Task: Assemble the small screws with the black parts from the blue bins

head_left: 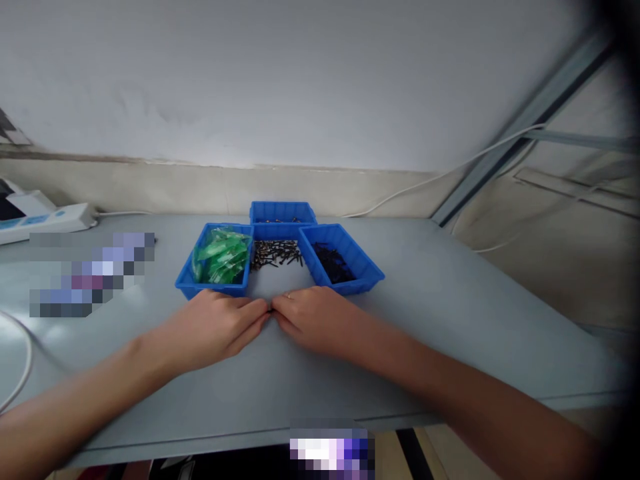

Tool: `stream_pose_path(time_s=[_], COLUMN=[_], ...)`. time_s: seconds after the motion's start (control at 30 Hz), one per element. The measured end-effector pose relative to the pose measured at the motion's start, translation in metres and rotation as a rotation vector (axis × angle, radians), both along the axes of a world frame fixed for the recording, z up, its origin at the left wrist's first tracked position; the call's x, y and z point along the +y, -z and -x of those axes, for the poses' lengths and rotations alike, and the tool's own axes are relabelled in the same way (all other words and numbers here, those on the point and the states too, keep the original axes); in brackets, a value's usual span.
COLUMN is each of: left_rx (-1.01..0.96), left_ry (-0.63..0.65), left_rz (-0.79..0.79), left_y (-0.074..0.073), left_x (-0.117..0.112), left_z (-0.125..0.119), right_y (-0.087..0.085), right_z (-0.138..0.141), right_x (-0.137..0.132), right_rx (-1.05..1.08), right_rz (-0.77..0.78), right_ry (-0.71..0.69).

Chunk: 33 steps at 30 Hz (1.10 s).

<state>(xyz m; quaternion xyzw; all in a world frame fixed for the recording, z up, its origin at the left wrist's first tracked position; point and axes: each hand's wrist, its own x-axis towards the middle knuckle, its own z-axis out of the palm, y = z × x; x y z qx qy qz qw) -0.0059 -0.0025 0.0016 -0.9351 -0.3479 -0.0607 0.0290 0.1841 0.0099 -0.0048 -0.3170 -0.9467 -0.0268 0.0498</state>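
My left hand (pixel 220 327) and my right hand (pixel 313 317) meet fingertip to fingertip over the table, in front of the bins. Both are closed in a pinch. A tiny dark piece (pixel 271 309) shows between the fingertips, too covered to name. Just beyond lies a loose pile of dark screws (pixel 277 253). By my left hand stands a blue bin (pixel 210 289) with green plastic bags (pixel 223 257) in it. Near my right hand, another blue bin (pixel 367 267) holds small dark parts (pixel 333 263). A third blue bin (pixel 283 231) at the back contains small pieces.
The grey table (pixel 450 313) backs onto a wall. A white power strip (pixel 50 222) sits at the far left, with a blurred-out object (pixel 95 273) before it. A white cable (pixel 25 353) loops at the left edge. A metal post (pixel 500 147) rises at the back right.
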Motion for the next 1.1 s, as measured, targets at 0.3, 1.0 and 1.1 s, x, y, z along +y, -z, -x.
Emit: stream_pose_path(time_s=[0.3, 1.0, 1.1], left_rx=[0.079, 0.123, 0.117], left_ry=[-0.082, -0.173, -0.17], left_rz=[0.131, 0.051, 0.046], left_y=[0.005, 0.005, 0.006], left_x=[0.002, 0.002, 0.003], left_z=[-0.002, -0.002, -0.001], right_y=[-0.011, -0.013, -0.011], right_z=[0.001, 0.001, 0.001], right_x=[-0.002, -0.001, 0.0], right_rx=[0.07, 0.178, 0.178], right_rz=[-0.014, 0.049, 0.007], right_ry=[0.025, 0.022, 0.03])
